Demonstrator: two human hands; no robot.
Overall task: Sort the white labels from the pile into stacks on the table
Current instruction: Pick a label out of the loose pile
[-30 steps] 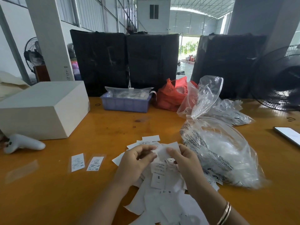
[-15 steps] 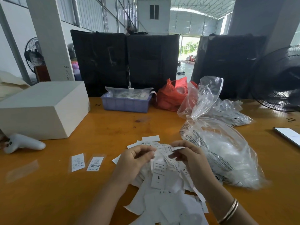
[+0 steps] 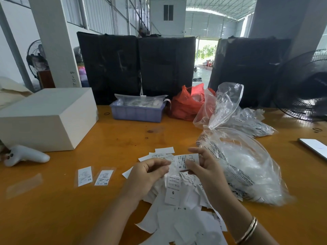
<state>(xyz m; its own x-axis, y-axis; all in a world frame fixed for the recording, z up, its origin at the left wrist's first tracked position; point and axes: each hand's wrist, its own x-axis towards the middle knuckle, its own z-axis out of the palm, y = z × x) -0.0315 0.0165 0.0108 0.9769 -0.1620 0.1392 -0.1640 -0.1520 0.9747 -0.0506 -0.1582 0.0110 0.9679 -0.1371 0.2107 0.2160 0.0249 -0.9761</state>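
Holding one white label (image 3: pixel 185 160) up over the pile (image 3: pixel 178 197), I am reading the S printed on it in the head view, the only view I have. My right hand (image 3: pixel 203 171) is pinching this label by its right side, thumb and fingers closed on the paper, while my left hand (image 3: pixel 148 174) is sitting just beside it with its fingers curled in; whether they are gripping more labels I cannot tell, since the palm is hiding them. The two hands are close together but not touching. The pile is lying loose on the orange table (image 3: pixel 115 138) right under my wrists, beside a clear plastic bag (image 3: pixel 247 165). Well to the left, two XS labels (image 3: pixel 94 175) are lying side by side, which I am taking as the start of the stacks. I am judging this as the size-checking step, early in the sort; next, this S label is needing its own spot apart from the XS ones.
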